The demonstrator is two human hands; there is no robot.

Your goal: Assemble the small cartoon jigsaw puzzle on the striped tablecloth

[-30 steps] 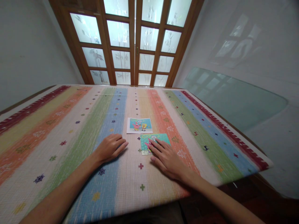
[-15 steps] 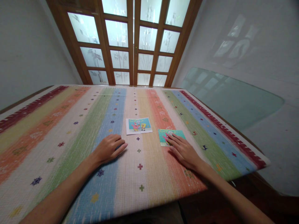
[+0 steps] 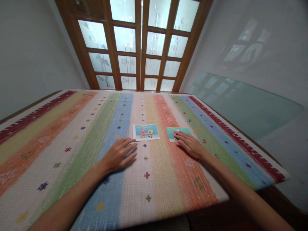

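Two cartoon pictures lie flat, side by side, on the striped tablecloth. The left one is a white-bordered picture card (image 3: 146,132) with a pink starfish and a yellow sponge figure. My left hand (image 3: 120,154) rests on the cloth just below and left of it, thumb apart, its fingertips at or very near the card's lower left corner. On the right, my right hand (image 3: 192,146) lies with stretched fingers over a borderless picture card (image 3: 171,134) of similar design. Those fingers hide that card's middle and lower right part.
The tablecloth (image 3: 163,179) has coloured stripes and small printed motifs, and its front edge hangs near me. Beyond the table stand wooden doors (image 3: 141,48) with frosted panes. A pale glass panel (image 3: 240,99) is along the right wall.
My right hand has slid its card away from me, about level with the other card. My left hand has moved up to the left card's corner. The view has shifted slightly.
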